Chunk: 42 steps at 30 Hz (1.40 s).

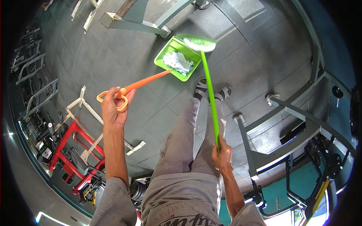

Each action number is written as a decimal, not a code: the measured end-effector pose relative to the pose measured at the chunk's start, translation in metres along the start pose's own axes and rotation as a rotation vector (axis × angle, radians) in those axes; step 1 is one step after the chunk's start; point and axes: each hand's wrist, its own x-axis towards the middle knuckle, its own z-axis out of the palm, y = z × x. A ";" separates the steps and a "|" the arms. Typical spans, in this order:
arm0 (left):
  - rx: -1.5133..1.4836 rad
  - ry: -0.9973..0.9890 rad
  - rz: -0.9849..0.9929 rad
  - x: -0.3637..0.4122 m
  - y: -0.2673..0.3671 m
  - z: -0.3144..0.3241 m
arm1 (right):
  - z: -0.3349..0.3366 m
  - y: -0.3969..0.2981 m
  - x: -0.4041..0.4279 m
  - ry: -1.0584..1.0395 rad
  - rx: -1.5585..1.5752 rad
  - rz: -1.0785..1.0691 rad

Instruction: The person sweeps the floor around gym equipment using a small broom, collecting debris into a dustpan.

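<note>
My left hand [114,106] grips the looped end of an orange handle [147,80]. That handle runs to a green dustpan [161,62] resting on the grey tiles, with crumpled whitish paper or tissue [178,62] inside. In my right hand [222,154] is the green stick [210,97] of a broom. Its head, white with green bristles [200,43], is blurred and appears at the dustpan's far right edge; whether they touch I cannot tell. My sandalled feet [201,86] stand just below the pan.
Grey metal frame legs [135,26] stand on the floor [240,53] beyond the dustpan. A grey gym frame [282,113] rises close on my right. To the left are a red machine frame [66,147], a pale metal stand [93,110] and several grey racks [42,96].
</note>
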 end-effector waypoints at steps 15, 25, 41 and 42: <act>0.069 0.038 0.011 -0.006 -0.005 -0.003 | 0.064 0.001 0.121 -0.095 -0.334 0.049; 0.110 -0.048 -0.012 -0.019 0.011 -0.028 | -0.079 0.063 0.023 0.219 0.008 0.175; 0.637 -0.283 0.092 0.011 0.015 -0.018 | 0.067 -0.008 -0.022 -0.114 0.249 0.369; 0.618 -0.259 0.075 0.009 0.013 -0.011 | 0.075 -0.011 -0.037 -0.101 0.275 0.346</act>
